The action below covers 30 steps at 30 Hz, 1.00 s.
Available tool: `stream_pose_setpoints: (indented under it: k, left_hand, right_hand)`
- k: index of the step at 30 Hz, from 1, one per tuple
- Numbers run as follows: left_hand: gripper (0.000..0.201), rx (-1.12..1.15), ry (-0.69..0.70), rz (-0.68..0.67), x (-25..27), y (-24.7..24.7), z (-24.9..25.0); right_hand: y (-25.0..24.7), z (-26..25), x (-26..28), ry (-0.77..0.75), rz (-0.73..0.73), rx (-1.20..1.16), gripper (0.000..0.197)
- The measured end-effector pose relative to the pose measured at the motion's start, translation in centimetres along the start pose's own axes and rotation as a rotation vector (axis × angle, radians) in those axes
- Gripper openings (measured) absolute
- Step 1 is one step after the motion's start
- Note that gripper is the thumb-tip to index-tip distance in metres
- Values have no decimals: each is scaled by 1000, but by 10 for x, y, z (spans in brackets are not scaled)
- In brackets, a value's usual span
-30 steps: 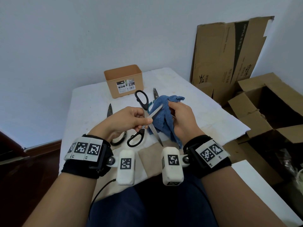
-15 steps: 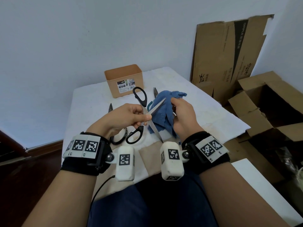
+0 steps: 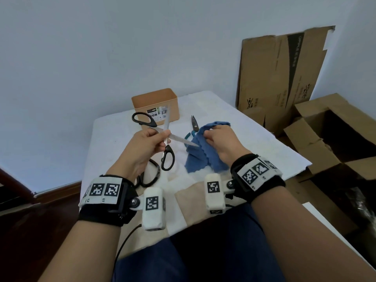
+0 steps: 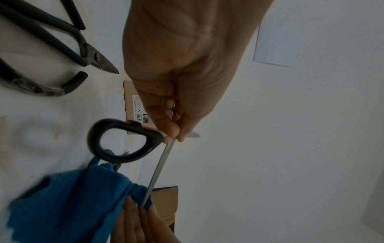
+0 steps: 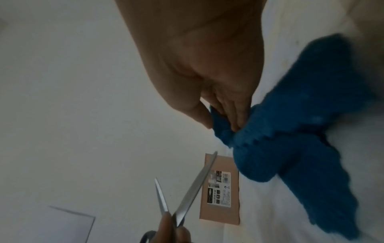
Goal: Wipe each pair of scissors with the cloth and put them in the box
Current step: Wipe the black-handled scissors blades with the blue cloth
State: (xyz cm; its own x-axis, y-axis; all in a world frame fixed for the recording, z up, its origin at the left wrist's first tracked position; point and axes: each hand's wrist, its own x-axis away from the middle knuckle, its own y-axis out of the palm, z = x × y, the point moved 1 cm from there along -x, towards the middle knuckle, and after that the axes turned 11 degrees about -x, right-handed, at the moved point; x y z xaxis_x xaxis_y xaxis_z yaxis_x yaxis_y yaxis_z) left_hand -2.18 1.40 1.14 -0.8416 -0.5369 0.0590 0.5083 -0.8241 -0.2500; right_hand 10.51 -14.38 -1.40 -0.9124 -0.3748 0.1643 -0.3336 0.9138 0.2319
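My left hand (image 3: 165, 137) pinches black-handled scissors (image 3: 167, 159) at the pivot, above the table. Their blades stand wide apart: one points up toward the box, and the other's tip reaches the blue cloth (image 3: 203, 157). My right hand (image 3: 205, 136) grips the bunched cloth by its top, to the right of the scissors. The left wrist view shows the handle ring (image 4: 120, 141), the blade (image 4: 158, 172) and the cloth (image 4: 72, 197). In the right wrist view are the cloth (image 5: 290, 148) and both blades (image 5: 193, 189). The orange box (image 3: 155, 106) stands open at the table's far end.
Black shears (image 3: 150, 176) lie on the white table (image 3: 109, 139) under my left wrist, also visible as shears (image 4: 51, 41). Small teal-handled snips (image 3: 194, 127) lie behind the cloth. Cardboard sheets (image 3: 274, 82) and an open carton (image 3: 335, 139) stand to the right.
The scissors have turned in my left hand and their blades have spread wider. My right hand has drawn the cloth to the right, out to the blade's tip.
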Motion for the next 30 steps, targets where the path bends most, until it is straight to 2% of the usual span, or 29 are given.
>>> stream_pose_setpoints:
  k: [2, 6, 8, 12, 14, 17, 20, 24, 27, 30]
  left_hand:
    - [13, 99, -29, 56, -3, -4, -1]
    - [14, 360, -84, 122, -5, -7, -4]
    - [16, 463, -104, 138, -5, -5, -4]
    - [15, 554, -118, 117, -7, 1, -1]
    - [14, 572, -119, 111, -7, 3, 2]
    - [12, 623, -114, 104, -7, 5, 6]
    - [11, 638, -121, 96, -8, 6, 8]
    - [23, 632, -134, 67, -11, 3, 2]
    - [32, 658, -125, 115, -13, -6, -4]
    - [13, 633, -104, 202, -16, -15, -8]
  right_hand:
    - [3, -3, -1, 2, -8, 51, 19]
    - [4, -6, -4, -119, 136, 34, 19]
    - [8, -7, -2, -132, 125, 73, 13]
    - [21, -11, 6, -118, -28, 33, 10]
    - [28, -12, 10, -51, -145, 24, 6]
    - [34, -11, 13, 85, -314, 71, 21]
    - [36, -9, 17, 151, -389, -20, 17]
    - [32, -9, 17, 143, -353, -195, 16]
    - [26, -8, 13, 118, -284, -246, 19]
    - [22, -5, 9, 54, -220, -257, 19]
